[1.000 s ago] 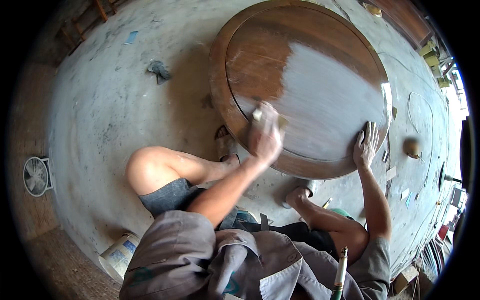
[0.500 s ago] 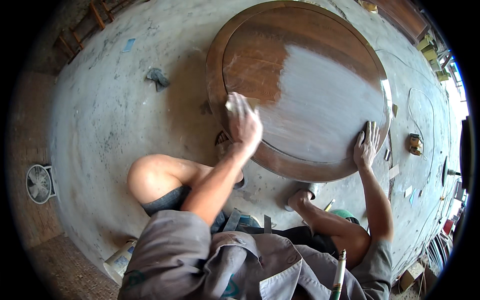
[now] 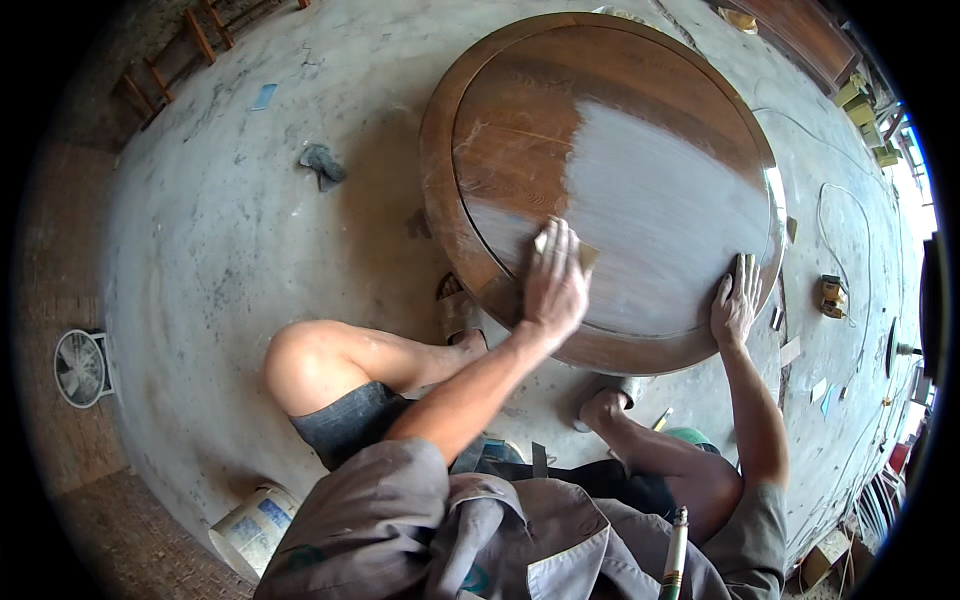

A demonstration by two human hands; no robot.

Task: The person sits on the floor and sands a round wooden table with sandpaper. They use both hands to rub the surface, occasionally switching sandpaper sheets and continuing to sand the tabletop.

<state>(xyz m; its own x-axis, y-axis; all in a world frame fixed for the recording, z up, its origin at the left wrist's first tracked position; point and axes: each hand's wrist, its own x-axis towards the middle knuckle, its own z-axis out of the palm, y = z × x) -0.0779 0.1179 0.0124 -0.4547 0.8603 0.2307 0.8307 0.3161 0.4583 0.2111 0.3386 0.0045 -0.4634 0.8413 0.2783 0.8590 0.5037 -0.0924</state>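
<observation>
1. workpiece: round wooden worktop (image 3: pixel 625 215), brn, pos. upper ctr to r. of frame, above concrete floor (image 3: pixel 240 250). groove runs round the surf. just inside the rim. a pale grey patch covers the ctr & lower r. of the surf.; upper & l. portions show bare brn grain.

2. l. hand (image 3: pixel 555 285): at lower l. of worktop, near frame ctr. grip bears down on a tan abrasive sheet (image 3: pixel 590 257), held under & btwn the fingers; sheet edges project both sides of the fingers. sheet lies at the l. end of the grey patch.

3. r. hand (image 3: pixel 736 303): at lower r. of worktop. grip relaxed & flat, palm down on the rim area, fingers extended toward top of frame. both hands carry pale dust.

4. surroundings: dk grey rag (image 3: pixel 322 166) & small blue sheet (image 3: pixel 264 97) on floor, upper l. of frame; round fan (image 3: pixel 80 368) at far l.; bucket (image 3: pixel 250 530) tilted, lower l.; yellow-&-black power tool (image 3: pixel 832 297) w/ cable near it, on floor r. of worktop; cigarette (image 3: pixel 676 555) at btm edge, r. of ctr, in front of grey shirt (image 3: pixel 560 510).
</observation>
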